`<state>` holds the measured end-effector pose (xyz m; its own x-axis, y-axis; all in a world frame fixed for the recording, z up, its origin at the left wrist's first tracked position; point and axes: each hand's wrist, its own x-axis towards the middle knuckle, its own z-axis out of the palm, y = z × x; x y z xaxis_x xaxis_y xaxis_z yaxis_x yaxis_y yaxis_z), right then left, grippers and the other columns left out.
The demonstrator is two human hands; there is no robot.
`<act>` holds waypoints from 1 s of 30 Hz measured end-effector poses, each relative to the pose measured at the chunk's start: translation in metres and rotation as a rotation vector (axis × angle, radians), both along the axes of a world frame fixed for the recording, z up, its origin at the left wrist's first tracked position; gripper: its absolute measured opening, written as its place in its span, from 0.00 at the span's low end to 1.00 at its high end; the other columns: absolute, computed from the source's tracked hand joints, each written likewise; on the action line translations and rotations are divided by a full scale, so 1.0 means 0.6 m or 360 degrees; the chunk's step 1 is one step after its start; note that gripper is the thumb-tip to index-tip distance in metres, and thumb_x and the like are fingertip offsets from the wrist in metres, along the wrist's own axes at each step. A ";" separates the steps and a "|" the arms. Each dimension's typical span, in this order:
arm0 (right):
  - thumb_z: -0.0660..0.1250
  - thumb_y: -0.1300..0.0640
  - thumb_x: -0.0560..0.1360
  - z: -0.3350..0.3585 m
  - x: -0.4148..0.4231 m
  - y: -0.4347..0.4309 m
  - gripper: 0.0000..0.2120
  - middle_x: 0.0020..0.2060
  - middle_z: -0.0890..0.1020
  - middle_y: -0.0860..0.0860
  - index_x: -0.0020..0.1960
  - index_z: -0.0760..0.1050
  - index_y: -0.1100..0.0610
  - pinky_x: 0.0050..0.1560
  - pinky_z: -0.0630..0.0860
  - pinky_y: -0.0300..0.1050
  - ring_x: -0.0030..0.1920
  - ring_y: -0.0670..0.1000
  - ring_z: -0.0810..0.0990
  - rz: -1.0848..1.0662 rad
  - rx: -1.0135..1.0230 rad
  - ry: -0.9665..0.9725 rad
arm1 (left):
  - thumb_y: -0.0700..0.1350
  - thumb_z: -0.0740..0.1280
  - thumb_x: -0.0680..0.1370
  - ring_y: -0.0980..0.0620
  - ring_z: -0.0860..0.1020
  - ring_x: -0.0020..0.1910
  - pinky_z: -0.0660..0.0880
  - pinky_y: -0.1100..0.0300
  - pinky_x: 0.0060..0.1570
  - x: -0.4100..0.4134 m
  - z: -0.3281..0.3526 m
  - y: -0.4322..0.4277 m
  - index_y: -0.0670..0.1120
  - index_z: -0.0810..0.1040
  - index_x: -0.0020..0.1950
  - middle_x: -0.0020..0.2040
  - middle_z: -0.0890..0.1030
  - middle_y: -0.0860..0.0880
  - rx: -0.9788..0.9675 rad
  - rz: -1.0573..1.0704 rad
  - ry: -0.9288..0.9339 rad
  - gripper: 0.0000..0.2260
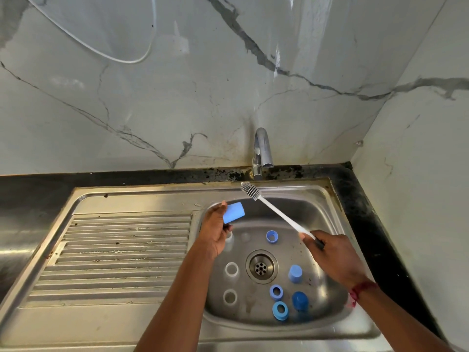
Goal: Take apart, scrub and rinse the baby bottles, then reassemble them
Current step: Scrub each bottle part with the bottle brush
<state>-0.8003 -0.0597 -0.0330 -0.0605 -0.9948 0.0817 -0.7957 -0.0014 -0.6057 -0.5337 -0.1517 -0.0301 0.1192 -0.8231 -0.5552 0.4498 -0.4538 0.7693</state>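
A smooth light-blue plastic cap, a short cylinder, lies on its side in the left hand. It is pinched between the fingers along its upper edge and the thumb beneath.

The right hand has its fingers curled round the dark grip of one bottle brush. The thin white shaft slants up and away from them. The brush's ribbed grey-and-white head stands just beyond the held cap, apart from it.

Under both hands is the dull steel sink. One blue ring sits between the two sets of fingers. Two more rings lie nearer the person, below the right fingers, making three. Beside those stand a second light-blue cap and one dark-blue domed cap.

Below the left fingers two clear bottles stand upright, mouths open. A clear piece touching that hand is partly hidden; what it is I cannot tell.

The round perforated drain sits between the bottles and the caps. A chrome tap curves over the brush head. A ribbed draining board runs leftward, and the speckled black desk borders the veined marble wall.
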 end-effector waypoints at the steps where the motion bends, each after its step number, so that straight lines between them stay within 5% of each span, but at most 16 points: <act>1: 0.62 0.40 0.78 0.000 0.004 0.001 0.20 0.21 0.69 0.48 0.32 0.67 0.48 0.27 0.70 0.45 0.23 0.46 0.67 0.0008 -0.0016 0.0014 | 0.44 0.69 0.80 0.51 0.76 0.41 0.73 0.58 0.41 0.001 0.001 0.002 0.47 0.78 0.50 0.47 0.79 0.44 0.0011 0.0013 0.0039 0.02; 4: 0.60 0.38 0.79 -0.009 0.018 0.010 0.18 0.22 0.71 0.47 0.34 0.69 0.46 0.27 0.73 0.46 0.23 0.47 0.70 0.0091 -0.0007 0.0111 | 0.45 0.73 0.75 0.49 0.80 0.46 0.80 0.56 0.47 0.003 0.004 0.008 0.43 0.79 0.51 0.49 0.82 0.42 0.0050 0.0111 0.0275 0.09; 8: 0.60 0.38 0.78 -0.019 0.047 0.026 0.18 0.20 0.68 0.46 0.32 0.66 0.44 0.23 0.67 0.39 0.22 0.46 0.68 0.0059 -0.0051 0.0036 | 0.46 0.76 0.68 0.47 0.82 0.50 0.83 0.58 0.39 -0.007 0.005 0.013 0.39 0.79 0.55 0.53 0.83 0.40 0.0049 0.0258 0.0504 0.19; 14: 0.54 0.33 0.78 -0.037 0.052 0.038 0.23 0.21 0.69 0.46 0.37 0.72 0.48 0.23 0.70 0.44 0.23 0.48 0.69 0.0163 -0.0112 0.0108 | 0.45 0.71 0.77 0.47 0.83 0.46 0.83 0.59 0.36 -0.010 0.009 0.020 0.39 0.79 0.53 0.49 0.83 0.40 0.0017 0.0475 0.0791 0.10; 19: 0.57 0.36 0.78 -0.018 0.041 0.022 0.20 0.20 0.69 0.46 0.36 0.72 0.48 0.22 0.68 0.40 0.21 0.46 0.70 0.0083 -0.0125 0.0065 | 0.42 0.72 0.76 0.46 0.82 0.48 0.82 0.55 0.44 -0.017 0.022 0.032 0.39 0.79 0.50 0.41 0.85 0.40 0.0057 0.0501 0.0933 0.07; 26: 0.63 0.41 0.78 -0.010 0.053 0.018 0.17 0.18 0.65 0.44 0.35 0.73 0.48 0.20 0.64 0.34 0.19 0.45 0.67 0.0033 -0.0238 0.0150 | 0.40 0.73 0.75 0.45 0.81 0.49 0.83 0.55 0.43 -0.015 0.018 0.032 0.37 0.77 0.58 0.50 0.82 0.37 0.0052 0.0474 0.1110 0.14; 30: 0.52 0.32 0.80 -0.054 0.053 0.044 0.24 0.26 0.77 0.44 0.43 0.75 0.47 0.27 0.76 0.41 0.25 0.42 0.76 0.0223 -0.0178 0.0194 | 0.42 0.69 0.79 0.45 0.82 0.44 0.84 0.55 0.40 -0.005 0.007 0.028 0.34 0.74 0.63 0.51 0.81 0.36 0.0049 0.0492 0.1151 0.16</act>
<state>-0.7683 -0.0334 -0.0656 0.0949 -0.9771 0.1903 -0.8504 -0.1790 -0.4947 -0.5366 -0.1349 -0.0257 -0.0594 -0.7946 -0.6043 0.9433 -0.2428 0.2265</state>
